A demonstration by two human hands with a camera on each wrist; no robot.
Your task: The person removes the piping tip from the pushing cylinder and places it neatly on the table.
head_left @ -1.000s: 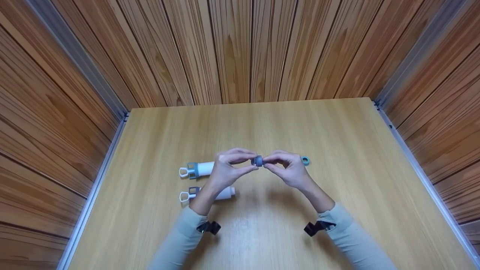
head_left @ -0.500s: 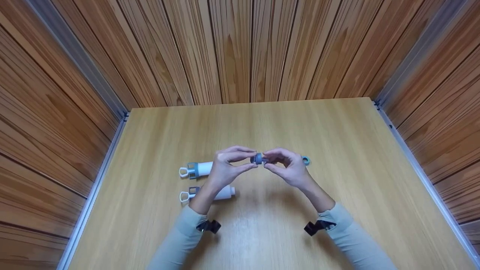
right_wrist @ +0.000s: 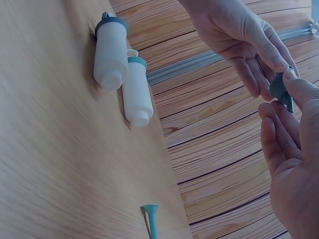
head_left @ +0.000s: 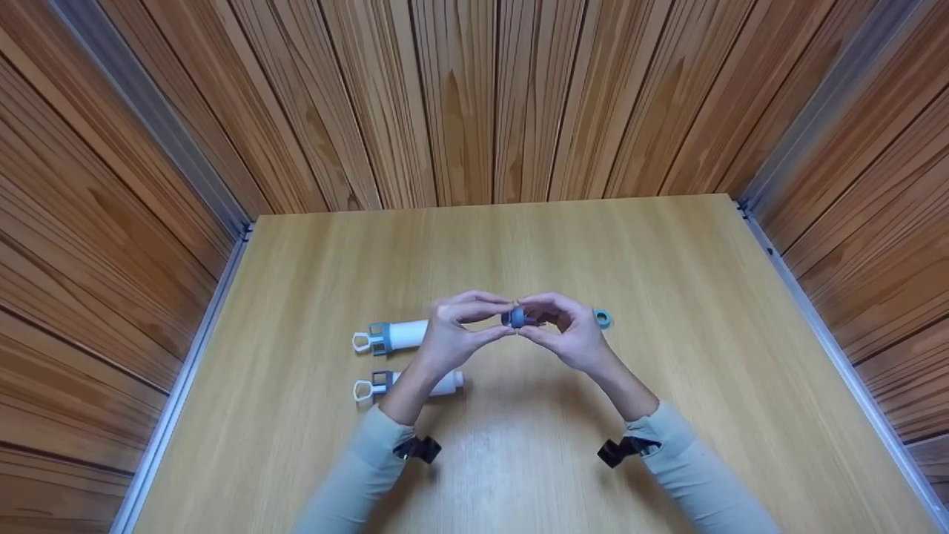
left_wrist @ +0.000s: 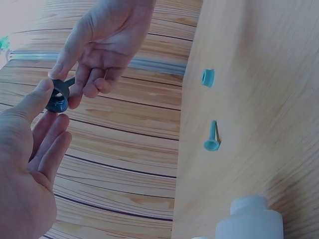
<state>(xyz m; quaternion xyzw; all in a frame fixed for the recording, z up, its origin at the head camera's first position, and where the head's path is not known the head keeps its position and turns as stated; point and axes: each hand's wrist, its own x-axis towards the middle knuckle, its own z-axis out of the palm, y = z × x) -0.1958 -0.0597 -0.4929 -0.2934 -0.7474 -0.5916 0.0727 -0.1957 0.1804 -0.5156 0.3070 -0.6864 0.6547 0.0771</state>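
In the head view, my left hand [head_left: 460,330] and right hand [head_left: 567,334] meet over the table. Between them is a small dark blue-grey screw ring [head_left: 517,317], pinched by my left thumb and fingers. A dark funnel-shaped nozzle with a thin stem [right_wrist: 279,88] is joined to or held against the ring; my right thumb and fingers pinch it, stem towards the right palm. From the left wrist, the ring's hollow end [left_wrist: 56,104] shows below the nozzle. How deep the nozzle sits in the ring is hidden by fingers.
Two white bottle-like cylinders with looped handles lie on the left, one teal-collared [head_left: 406,334], the other grey-collared [head_left: 445,383], partly behind my left arm. A teal ring [left_wrist: 208,77] and a teal funnel-shaped nozzle [left_wrist: 212,144] rest on the table. Wood-panelled walls [head_left: 467,111] enclose it.
My right fingers have shifted from the stem up to the wide end, close against my left fingertips. Both hands and the ring have moved slightly right since half a second ago.
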